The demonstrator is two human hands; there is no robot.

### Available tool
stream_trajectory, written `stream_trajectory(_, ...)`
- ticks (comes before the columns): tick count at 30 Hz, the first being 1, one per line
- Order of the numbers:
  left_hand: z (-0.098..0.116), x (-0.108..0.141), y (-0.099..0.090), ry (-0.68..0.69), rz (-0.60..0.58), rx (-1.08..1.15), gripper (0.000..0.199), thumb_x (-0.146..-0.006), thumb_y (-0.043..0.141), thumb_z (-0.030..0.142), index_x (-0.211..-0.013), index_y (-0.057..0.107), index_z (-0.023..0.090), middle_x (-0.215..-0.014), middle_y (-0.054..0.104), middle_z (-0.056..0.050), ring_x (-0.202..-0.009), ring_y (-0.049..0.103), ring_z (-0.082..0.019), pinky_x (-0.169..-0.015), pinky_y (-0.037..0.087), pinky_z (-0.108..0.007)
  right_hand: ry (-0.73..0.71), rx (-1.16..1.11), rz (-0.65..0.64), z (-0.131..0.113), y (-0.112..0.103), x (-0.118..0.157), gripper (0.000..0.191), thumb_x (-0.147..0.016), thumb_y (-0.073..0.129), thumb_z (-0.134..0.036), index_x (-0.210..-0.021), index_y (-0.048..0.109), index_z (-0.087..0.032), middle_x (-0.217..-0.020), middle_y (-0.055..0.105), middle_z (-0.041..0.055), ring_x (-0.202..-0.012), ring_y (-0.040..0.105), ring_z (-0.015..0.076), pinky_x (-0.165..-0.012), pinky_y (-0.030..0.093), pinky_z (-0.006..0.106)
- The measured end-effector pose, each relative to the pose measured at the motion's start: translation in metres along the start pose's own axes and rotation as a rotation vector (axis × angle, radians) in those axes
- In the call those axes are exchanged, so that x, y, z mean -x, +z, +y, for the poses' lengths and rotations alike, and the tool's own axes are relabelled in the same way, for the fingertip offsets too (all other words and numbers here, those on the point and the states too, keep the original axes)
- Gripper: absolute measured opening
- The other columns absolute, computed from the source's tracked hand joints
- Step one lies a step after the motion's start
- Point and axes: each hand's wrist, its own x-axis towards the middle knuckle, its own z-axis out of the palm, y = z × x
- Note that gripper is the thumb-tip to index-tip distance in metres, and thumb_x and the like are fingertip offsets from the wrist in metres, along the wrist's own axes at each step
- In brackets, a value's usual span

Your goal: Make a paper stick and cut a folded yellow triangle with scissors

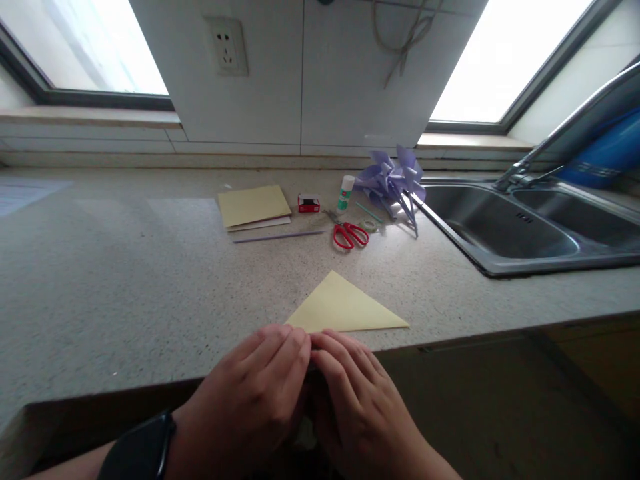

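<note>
Paper [349, 307], a yellow triangle, lies by the near edge of the counter [165, 300] in the head view. Left hand [255, 387] and right hand [359, 393] meet at its near side, fingers curled; I cannot tell whether they pinch it. A red box [309, 205] and capped glue stick [345, 195] hide their contents.

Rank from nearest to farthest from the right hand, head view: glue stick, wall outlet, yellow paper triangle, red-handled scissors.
From the right hand:
1. yellow paper triangle: just ahead, near the counter's front edge
2. red-handled scissors: farther ahead
3. glue stick: upright, beyond the scissors
4. wall outlet: high up, to the left
</note>
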Motion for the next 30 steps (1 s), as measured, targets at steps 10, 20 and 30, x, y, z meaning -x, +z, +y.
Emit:
stream_trajectory(10, 0.0, -0.003, 0.003, -0.009, 0.015, -0.016, 0.028, -0.09, 0.046, 0.005, -0.109, 0.066, 0.006, -0.098, 0.074, -0.014, -0.084, 0.071, -0.027, -0.074, 0.061, -0.042, 0.077, 0.199, 0.041, 0.006, -0.004, 0.002, 0.033, -0.088, 0.048, -0.008, -0.12, 0.059, -0.01, -0.121, 0.069, 0.0125, -0.115, 0.061, 0.0258, -0.104, 0.05, 0.042)
stream_trajectory(20, 0.004, -0.005, 0.0, -0.064, 0.047, -0.107, 0.026, -0.094, 0.044, 0.012, -0.103, 0.068, 0.008, -0.087, 0.073, -0.012, -0.074, 0.068, -0.024, -0.065, 0.058, -0.038, 0.151, 0.431, 0.029, 0.047, -0.038, 0.043, 0.03, -0.094, 0.049, -0.018, -0.122, 0.054, -0.01, -0.121, 0.066, 0.0187, -0.115, 0.063, 0.0299, -0.095, 0.055, 0.047)
stream_trajectory(30, -0.004, 0.0, -0.006, -0.099, -0.081, -0.181, 0.014, -0.089, 0.049, 0.013, -0.079, 0.059, 0.017, -0.072, 0.059, -0.006, -0.065, 0.054, -0.024, -0.06, 0.048, -0.039, 0.247, 0.329, 0.039, 0.028, -0.032, 0.029, 0.035, -0.094, 0.053, -0.022, -0.127, 0.055, -0.01, -0.126, 0.063, 0.0165, -0.119, 0.057, 0.0306, -0.101, 0.046, 0.047)
